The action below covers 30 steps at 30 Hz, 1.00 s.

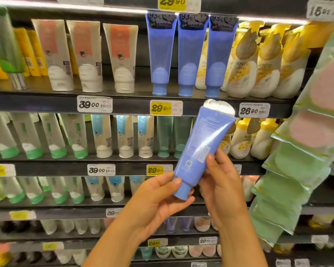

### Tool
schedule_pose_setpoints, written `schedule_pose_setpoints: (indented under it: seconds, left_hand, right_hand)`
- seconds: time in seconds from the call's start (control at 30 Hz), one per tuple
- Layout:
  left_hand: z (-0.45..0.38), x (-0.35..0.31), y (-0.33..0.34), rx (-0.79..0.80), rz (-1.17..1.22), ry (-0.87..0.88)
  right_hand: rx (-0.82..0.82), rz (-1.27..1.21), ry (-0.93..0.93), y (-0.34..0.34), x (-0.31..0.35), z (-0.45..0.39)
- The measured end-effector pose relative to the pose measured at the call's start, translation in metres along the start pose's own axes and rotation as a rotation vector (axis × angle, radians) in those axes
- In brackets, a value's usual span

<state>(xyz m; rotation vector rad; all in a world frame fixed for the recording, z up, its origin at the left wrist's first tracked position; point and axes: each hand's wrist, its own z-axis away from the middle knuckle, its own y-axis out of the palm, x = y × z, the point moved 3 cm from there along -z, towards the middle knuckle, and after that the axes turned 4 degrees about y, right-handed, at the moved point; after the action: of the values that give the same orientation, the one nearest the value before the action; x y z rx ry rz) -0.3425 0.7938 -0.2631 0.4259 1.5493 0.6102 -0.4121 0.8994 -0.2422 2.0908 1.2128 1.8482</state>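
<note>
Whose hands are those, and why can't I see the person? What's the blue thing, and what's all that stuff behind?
The camera sits on the person's head and looks forward and down, so you see only their arms. The left hand and the right hand hold a blue tube, cap end down, tilted, its small-print side towards us. Behind are shop shelves full of standing tubes and bottles, with price tags on the edges. Three matching blue tubes stand on the upper shelf. At the right hang green packets.
</note>
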Motion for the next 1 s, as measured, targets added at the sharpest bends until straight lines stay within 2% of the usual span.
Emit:
schedule_pose_setpoints:
  seconds: [0.23,0.47,0.6,0.8,1.0]
  left_hand:
    - [0.003,0.01,0.006,-0.061,-0.055,0.028]
    - [0.006,0.013,0.014,-0.078,0.107,-0.035]
    - [0.008,0.015,0.016,-0.066,0.118,-0.063]
    - [0.009,0.013,0.012,-0.078,0.059,0.004]
    - [0.009,0.013,0.009,-0.112,-0.01,0.037]
  right_hand:
    - [-0.078,0.136,0.013,-0.013,0.004,0.008]
    - [-0.156,0.006,-0.029,-0.015,0.005,0.014]
    - [-0.175,-0.06,-0.049,-0.014,0.006,0.016]
    - [-0.168,-0.017,-0.009,-0.015,0.008,0.017]
    - [-0.089,0.081,0.053,-0.012,0.008,0.019]
